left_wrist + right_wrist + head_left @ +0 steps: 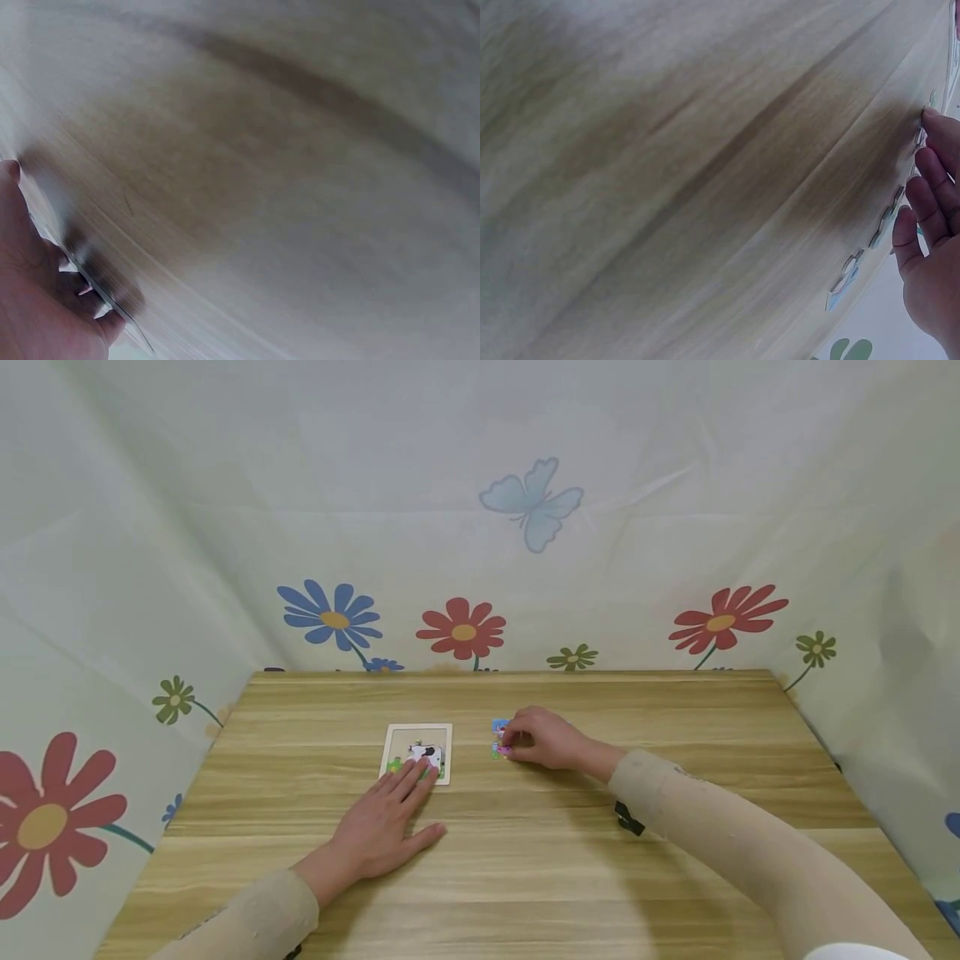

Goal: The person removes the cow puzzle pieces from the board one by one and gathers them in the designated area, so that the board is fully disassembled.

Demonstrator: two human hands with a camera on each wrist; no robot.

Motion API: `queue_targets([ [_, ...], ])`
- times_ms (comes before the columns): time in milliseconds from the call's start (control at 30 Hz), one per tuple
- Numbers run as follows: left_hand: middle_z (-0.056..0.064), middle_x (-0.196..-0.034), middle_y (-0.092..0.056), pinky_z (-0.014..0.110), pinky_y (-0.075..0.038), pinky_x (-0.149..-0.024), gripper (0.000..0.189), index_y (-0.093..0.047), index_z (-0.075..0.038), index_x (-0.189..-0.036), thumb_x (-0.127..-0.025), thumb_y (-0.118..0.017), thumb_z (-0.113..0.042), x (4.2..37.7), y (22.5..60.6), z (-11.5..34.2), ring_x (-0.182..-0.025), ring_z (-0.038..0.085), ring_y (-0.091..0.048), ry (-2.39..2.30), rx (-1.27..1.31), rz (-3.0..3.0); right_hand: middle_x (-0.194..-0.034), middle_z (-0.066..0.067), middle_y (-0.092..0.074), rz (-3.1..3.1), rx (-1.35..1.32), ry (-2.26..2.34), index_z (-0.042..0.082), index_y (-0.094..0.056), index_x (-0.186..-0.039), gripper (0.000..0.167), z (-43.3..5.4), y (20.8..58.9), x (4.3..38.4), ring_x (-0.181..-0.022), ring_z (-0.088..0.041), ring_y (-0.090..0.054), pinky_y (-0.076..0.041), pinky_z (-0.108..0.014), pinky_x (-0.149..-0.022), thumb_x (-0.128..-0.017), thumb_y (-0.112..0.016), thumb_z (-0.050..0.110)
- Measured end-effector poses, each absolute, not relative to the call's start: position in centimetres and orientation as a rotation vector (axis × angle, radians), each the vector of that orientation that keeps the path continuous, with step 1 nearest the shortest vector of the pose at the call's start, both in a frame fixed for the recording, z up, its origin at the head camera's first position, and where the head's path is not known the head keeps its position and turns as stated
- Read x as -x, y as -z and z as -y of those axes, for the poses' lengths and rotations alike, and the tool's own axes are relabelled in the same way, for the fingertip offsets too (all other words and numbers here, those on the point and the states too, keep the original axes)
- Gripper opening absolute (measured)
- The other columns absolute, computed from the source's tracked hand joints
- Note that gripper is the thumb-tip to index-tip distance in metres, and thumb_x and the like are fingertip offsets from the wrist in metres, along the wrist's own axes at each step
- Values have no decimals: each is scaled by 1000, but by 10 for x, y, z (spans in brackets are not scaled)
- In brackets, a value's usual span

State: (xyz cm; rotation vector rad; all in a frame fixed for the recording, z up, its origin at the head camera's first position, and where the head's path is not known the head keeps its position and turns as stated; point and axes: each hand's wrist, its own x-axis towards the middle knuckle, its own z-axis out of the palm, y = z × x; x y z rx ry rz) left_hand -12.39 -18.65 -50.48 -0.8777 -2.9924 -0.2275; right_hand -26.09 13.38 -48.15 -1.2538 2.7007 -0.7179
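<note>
A small jigsaw board [397,737] with a pale frame lies on the table, partly filled with pieces showing a black-and-white cow [426,752]. My left hand [382,827] rests flat over its lower edge, fingers stretched and thumb spread to the side. To the right of the board, my right hand [543,739] is down among loose puzzle pieces [498,725], with thumb and index finger pinching at a pink-purple puzzle piece [505,749]. These fingers hide part of the pieces. In the right wrist view, puzzle pieces [844,279] lie flat in a line beside the hand.
The wood-grain table [480,877] ends at a pale cloth backdrop [405,527] printed with flowers and a butterfly. Cloth also hangs at both sides. A black strap [628,818] shows under the right sleeve.
</note>
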Motion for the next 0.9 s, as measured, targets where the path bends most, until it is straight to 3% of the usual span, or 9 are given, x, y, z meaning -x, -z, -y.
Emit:
queue_targets([
  [400, 17, -175, -28, 55, -29, -128, 84, -34, -5, -168, -108, -50, -62, 123, 503, 187, -160, 38, -29, 228, 883, 2982, -100, -1, -71, -2643, 1122, 838, 9, -80, -108, 17, -124, 466, 265, -92, -19, -62, -55, -37, -88, -95, -84, 19],
  [900, 15, -175, -27, 54, -26, -130, 80, -32, -7, -168, -110, -44, -61, 125, 497, 187, -161, 37, -27, 254, 871, 3047, -109, -1, -75, -2570, 1213, 693, 10, -79, -118, 21, -50, 450, 283, -98, -17, -67, -56, -34, -92, -103, -74, 23],
])
